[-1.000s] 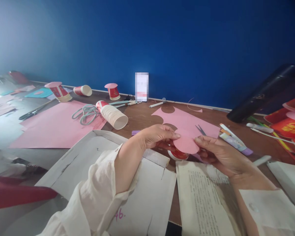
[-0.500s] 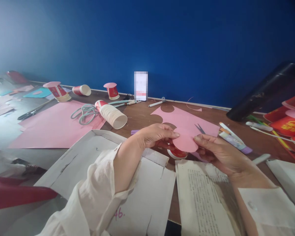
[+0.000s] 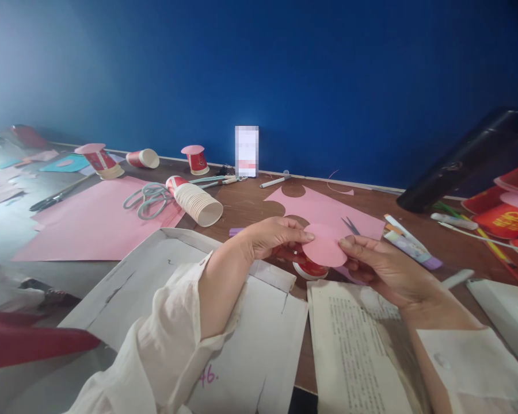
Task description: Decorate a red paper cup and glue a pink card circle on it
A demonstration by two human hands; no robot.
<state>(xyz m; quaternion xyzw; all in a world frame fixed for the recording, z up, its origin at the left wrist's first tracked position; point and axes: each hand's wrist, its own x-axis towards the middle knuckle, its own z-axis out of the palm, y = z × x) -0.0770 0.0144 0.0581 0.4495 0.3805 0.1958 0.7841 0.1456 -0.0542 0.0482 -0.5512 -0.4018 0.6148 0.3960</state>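
Note:
Between my two hands is a round pink paper disc (image 3: pixel 325 248). My left hand (image 3: pixel 280 237) pinches its left edge between thumb and fingers. At the opposite edge, my right hand (image 3: pixel 369 256) is closed on the disc too. Under the disc a red and white paper cup (image 3: pixel 311 271) shows only in part; I cannot tell whether they touch. Scissor blades (image 3: pixel 351 225) poke out beyond my right hand, their handles hidden. Behind the hands lies a pink sheet (image 3: pixel 328 207) with rounded cut-outs along its edge.
A stack of paper cups (image 3: pixel 196 201) lies on its side by a looped grey-green cord (image 3: pixel 149 198). Two cups with pink tops stand further back, one a red cup (image 3: pixel 197 162). A phone (image 3: pixel 247 152) leans on the blue wall. A printed booklet (image 3: pixel 349 345) and white board (image 3: pixel 259 328) lie nearest me.

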